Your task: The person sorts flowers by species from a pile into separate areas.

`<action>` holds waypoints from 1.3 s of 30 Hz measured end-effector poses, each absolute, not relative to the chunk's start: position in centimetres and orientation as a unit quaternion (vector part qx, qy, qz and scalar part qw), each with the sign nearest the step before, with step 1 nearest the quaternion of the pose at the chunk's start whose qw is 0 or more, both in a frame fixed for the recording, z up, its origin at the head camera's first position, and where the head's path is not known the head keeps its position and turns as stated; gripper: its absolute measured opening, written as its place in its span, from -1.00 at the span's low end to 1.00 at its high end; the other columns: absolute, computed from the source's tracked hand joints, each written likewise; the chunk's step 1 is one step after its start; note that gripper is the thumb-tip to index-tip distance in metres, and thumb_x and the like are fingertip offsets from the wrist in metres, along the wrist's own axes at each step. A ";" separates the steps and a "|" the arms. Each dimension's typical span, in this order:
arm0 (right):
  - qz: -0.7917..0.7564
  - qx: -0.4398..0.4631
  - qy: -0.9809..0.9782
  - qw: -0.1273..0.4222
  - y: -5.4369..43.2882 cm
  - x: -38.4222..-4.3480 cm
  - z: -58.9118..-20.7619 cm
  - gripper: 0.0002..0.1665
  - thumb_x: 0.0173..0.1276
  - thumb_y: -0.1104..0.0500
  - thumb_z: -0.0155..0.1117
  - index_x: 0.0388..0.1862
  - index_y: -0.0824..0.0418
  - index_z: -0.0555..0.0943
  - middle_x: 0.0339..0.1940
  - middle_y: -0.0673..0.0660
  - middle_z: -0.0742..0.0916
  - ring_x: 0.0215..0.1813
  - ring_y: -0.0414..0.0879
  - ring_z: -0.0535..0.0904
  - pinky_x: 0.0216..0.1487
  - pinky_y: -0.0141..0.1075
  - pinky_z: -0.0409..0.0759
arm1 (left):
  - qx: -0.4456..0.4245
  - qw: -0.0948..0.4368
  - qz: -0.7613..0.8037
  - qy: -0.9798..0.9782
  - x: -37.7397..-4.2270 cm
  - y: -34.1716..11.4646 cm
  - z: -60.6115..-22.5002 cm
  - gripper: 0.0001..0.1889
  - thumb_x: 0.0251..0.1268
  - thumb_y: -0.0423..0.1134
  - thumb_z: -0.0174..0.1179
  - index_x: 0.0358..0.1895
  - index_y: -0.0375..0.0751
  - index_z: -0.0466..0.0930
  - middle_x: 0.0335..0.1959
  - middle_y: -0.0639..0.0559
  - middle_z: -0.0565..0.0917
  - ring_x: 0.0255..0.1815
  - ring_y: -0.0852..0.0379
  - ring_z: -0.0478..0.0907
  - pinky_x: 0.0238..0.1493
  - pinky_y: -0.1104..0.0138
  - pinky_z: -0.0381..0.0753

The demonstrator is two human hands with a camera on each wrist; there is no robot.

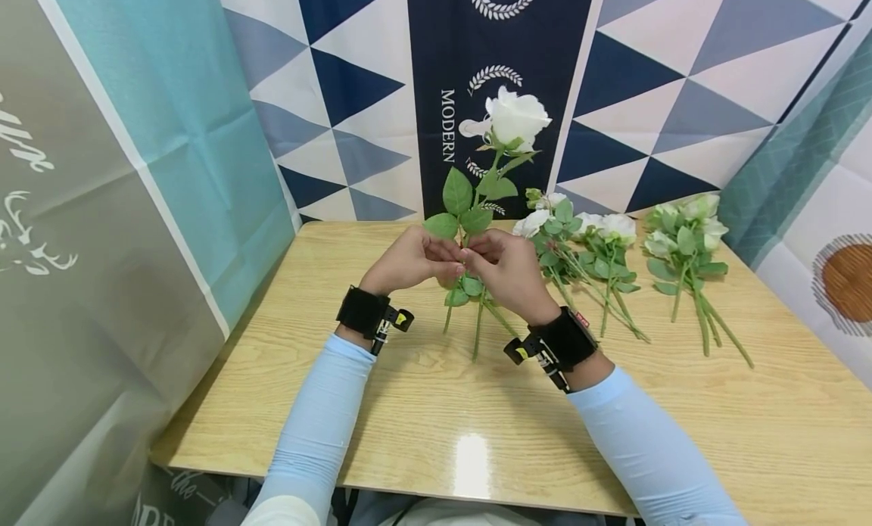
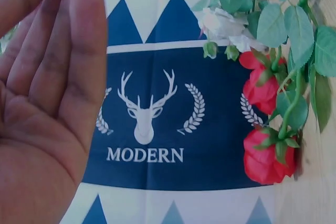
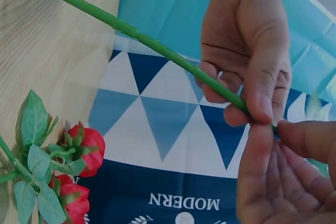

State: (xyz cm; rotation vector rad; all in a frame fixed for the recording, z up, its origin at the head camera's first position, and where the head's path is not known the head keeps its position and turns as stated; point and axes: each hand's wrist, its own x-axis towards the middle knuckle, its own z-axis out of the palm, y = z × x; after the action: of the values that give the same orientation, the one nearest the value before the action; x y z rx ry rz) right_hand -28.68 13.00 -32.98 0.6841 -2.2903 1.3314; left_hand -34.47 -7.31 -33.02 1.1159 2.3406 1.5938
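Observation:
A white rose point(image 1: 516, 121) with green leaves stands upright above the table, its stem between both hands. My left hand point(image 1: 417, 259) pinches the stem from the left, and my right hand point(image 1: 507, 265) pinches it from the right, fingertips close together. In the right wrist view the bare lower stem point(image 3: 157, 51) runs out past the left hand point(image 3: 244, 40), while the thumb and fingers of the right hand point(image 3: 289, 177) grip farther along. The left wrist view shows the left palm point(image 2: 47, 93); the stem is hidden there.
Red roses point(image 2: 268, 156) lie on the table point(image 1: 409, 420) beyond my hands, mostly hidden in the head view, with their stems point(image 1: 478, 329) pointing toward me. White roses lie to the right in the middle point(image 1: 616, 231) and farther right point(image 1: 702, 208). A patterned cloth point(image 1: 341, 79) hangs behind.

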 end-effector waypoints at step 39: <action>0.272 0.055 -0.959 -0.048 36.1 -32.8 -33.5 -0.53 0.56 0.19 0.04 -0.59 0.27 0.60 -0.71 0.02 0.52 -0.63 -0.09 0.34 -0.47 -0.19 0.33 | 0.200 -0.143 0.602 0.760 -35.2 -10.8 -31.5 -0.77 0.36 -0.19 0.40 -0.13 -0.32 0.76 -0.29 -0.16 0.78 -0.37 -0.22 0.72 -0.32 0.30 0.73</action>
State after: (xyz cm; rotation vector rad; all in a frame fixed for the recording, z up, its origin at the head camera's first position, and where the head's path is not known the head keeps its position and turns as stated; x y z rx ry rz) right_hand -32.80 36.15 -33.51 0.1775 -3.1097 0.8823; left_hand -35.15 -10.80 -31.48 0.6925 2.6331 2.0848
